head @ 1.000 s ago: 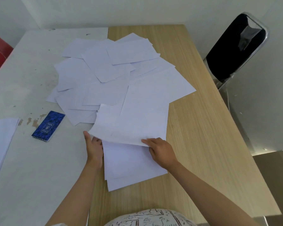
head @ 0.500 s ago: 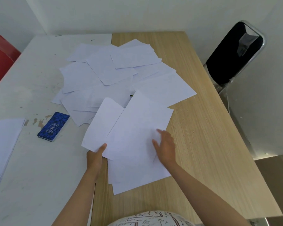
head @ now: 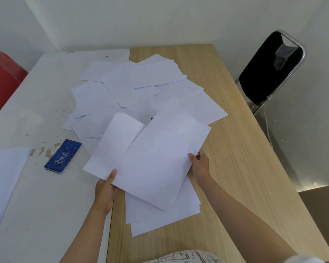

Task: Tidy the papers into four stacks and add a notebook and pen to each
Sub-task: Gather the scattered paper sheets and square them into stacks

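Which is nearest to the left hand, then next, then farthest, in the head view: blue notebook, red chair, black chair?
From the left hand:
1. Blue notebook, just up-left on the white table.
2. Red chair, far left beyond the table.
3. Black chair, far right corner.

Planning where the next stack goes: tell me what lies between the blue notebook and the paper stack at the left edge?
Only bare white tabletop with chipped spots, between notebook and stack, per the head view.

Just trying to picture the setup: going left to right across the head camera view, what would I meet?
Red chair → paper stack → blue notebook → left hand → right hand → black chair.
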